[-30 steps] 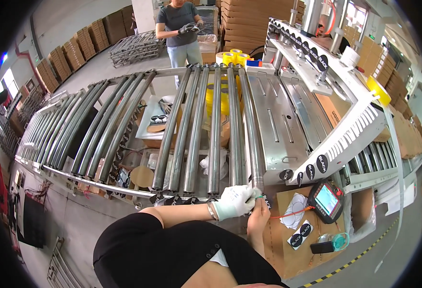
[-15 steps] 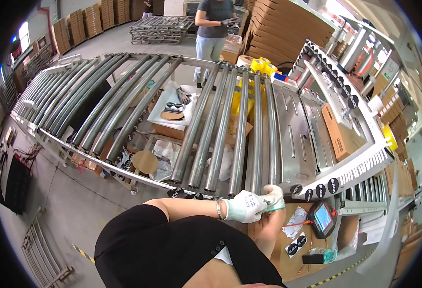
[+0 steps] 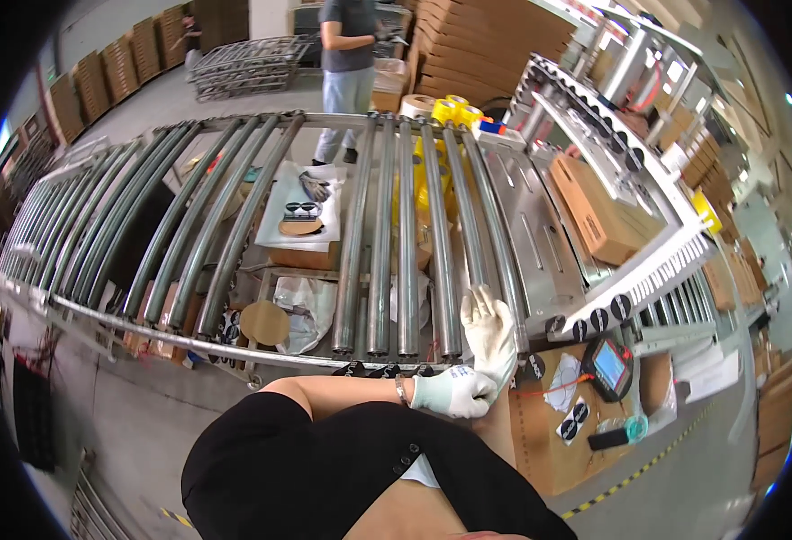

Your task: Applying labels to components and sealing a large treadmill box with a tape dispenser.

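Both my hands wear white knit work gloves. My left hand is closed in a fist at the wrist of my right hand, gripping the cuff of the right glove. My right hand points away from me with its fingers stretched out and nothing in it. It hovers over the near ends of the metal rollers of a conveyor. A bracelet circles my left wrist.
At the right, a brown cardboard box lies in a taping machine's frame. A handheld controller with a screen and round black stickers rest on cardboard below. Yellow tape rolls sit beyond the rollers, near a standing person.
My right hand has opened and stretched its fingers forward over the rollers; my left remains at its wrist. More of the cardboard box shows in the machine. The whole view has shifted.
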The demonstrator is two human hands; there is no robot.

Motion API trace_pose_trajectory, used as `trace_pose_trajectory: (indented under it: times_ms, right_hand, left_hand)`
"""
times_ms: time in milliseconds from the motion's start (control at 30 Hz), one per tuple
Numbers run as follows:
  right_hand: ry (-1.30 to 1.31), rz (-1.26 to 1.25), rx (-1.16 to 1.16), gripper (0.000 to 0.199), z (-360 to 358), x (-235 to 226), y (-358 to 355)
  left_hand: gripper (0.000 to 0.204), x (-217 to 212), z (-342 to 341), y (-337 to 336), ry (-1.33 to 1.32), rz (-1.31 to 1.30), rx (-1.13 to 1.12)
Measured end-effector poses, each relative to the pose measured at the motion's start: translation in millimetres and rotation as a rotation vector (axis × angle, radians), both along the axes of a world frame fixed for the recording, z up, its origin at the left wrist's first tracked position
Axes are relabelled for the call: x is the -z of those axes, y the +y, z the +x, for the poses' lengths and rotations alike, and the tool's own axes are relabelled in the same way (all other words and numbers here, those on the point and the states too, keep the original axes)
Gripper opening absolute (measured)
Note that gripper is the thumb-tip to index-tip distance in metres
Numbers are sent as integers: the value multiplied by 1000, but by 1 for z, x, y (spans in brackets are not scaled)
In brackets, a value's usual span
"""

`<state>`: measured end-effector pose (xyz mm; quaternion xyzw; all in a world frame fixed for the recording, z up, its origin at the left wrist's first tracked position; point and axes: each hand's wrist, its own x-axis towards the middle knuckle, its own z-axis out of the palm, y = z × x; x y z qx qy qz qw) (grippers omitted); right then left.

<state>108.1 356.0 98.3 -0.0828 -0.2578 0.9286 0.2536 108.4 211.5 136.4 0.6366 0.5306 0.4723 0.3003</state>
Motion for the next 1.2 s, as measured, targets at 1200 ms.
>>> trace_pose_trajectory:
  times_ms: [1200]
  right_hand:
    - [-2076, 531, 182, 70, 255, 258, 366]
  left_hand:
    - [14, 65, 159, 184, -104, -894, -524]
